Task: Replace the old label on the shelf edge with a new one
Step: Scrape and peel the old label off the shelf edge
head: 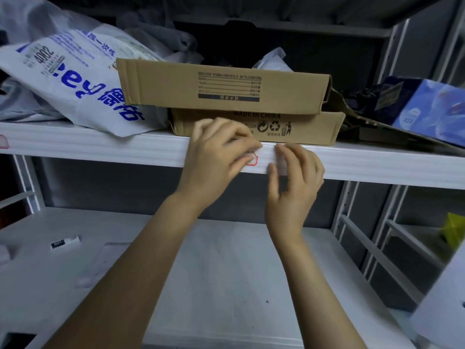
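We face a white metal shelving unit (352, 170). Its upper shelf is crowded and its lower shelf (226, 268) stretches wide beneath our arms. On the upper shelf at the left, a big white plastic bag (75, 79) with blue print sags over the front lip. Just beside it, two flat cardboard boxes lie stacked. The top box (176, 84) lies a little askew on the lower box (309, 129), whose front face stands right at the shelf edge (125, 147), directly above where we work. Farther right a blue box (432, 109) lies tilted on torn cardboard.

Both forearms reach up from below, and nothing comes between our hands and the lip. Our left hand (216, 157) lies over the edge with its fingers curled. Thumb and forefinger close together on the label (253, 159), a small white sticker with a red border stuck to the front of the shelf edge below the lower box. Only its right end shows past the blurred fingertips.

Our right hand (294, 182) is just beside it, apart from the left. Its fingers are loosely bent and spread. The forefinger tip touches the top of the lip and the thumb presses lower down, over a pale patch too blurred to name.

A second red-bordered sticker (3, 141) sits at the far left of the same edge. A small black-and-white tag (64, 242) lies on the lower shelf.
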